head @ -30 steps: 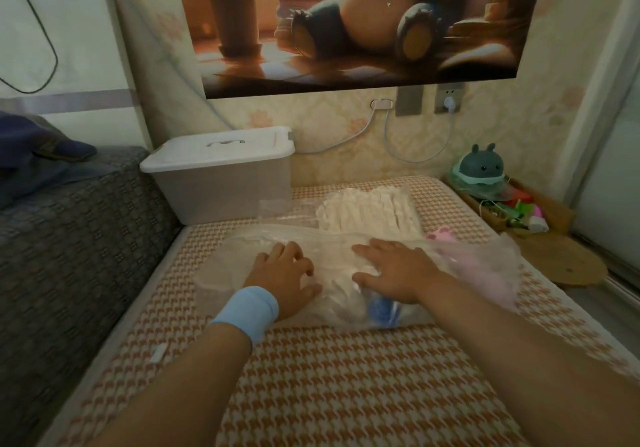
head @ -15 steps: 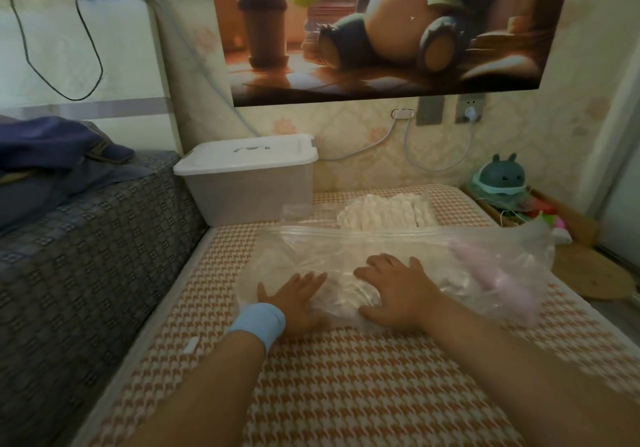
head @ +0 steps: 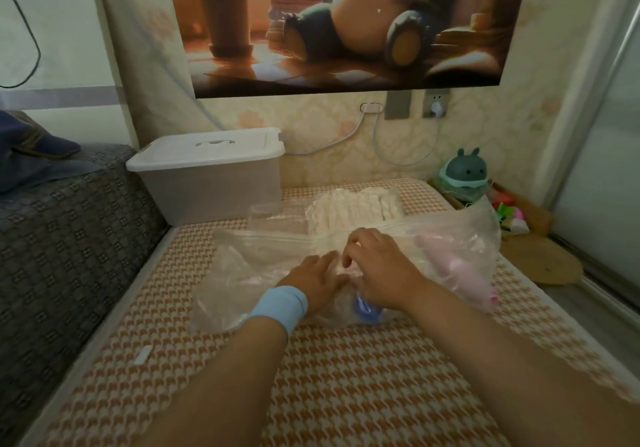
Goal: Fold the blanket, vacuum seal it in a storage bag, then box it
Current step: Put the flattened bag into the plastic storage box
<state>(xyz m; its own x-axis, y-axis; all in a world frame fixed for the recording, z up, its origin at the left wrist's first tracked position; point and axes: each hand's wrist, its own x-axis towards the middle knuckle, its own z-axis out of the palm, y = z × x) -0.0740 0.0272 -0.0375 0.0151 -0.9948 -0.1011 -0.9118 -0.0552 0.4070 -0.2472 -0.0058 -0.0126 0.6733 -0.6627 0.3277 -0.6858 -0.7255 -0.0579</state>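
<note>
Two hands are resting side by side on a clear plastic bag [head: 242,273] in the middle of the frame. The left hand [head: 313,278], with a pale blue wristband [head: 280,308] at the wrist, is lying flat with straight fingers pressing down on the film. The right hand [head: 381,270] is sitting just to the right of it, almost touching, with its fingers bent and their tips on the plastic; whether they are pinching a fold is not clear. A blue valve [head: 365,308] is showing through the bag just below the two hands, and something pink [head: 457,273] is lying inside the bag's right part.

The white folded blanket [head: 353,206] is lying above the hands in the frame, just beyond the bag's far edge, with neither hand touching it. Left of the blanket, the grey box [head: 214,190] is standing with its white lid [head: 207,149] on. Everything is sitting on an orange-and-white checked mat [head: 346,377].
</note>
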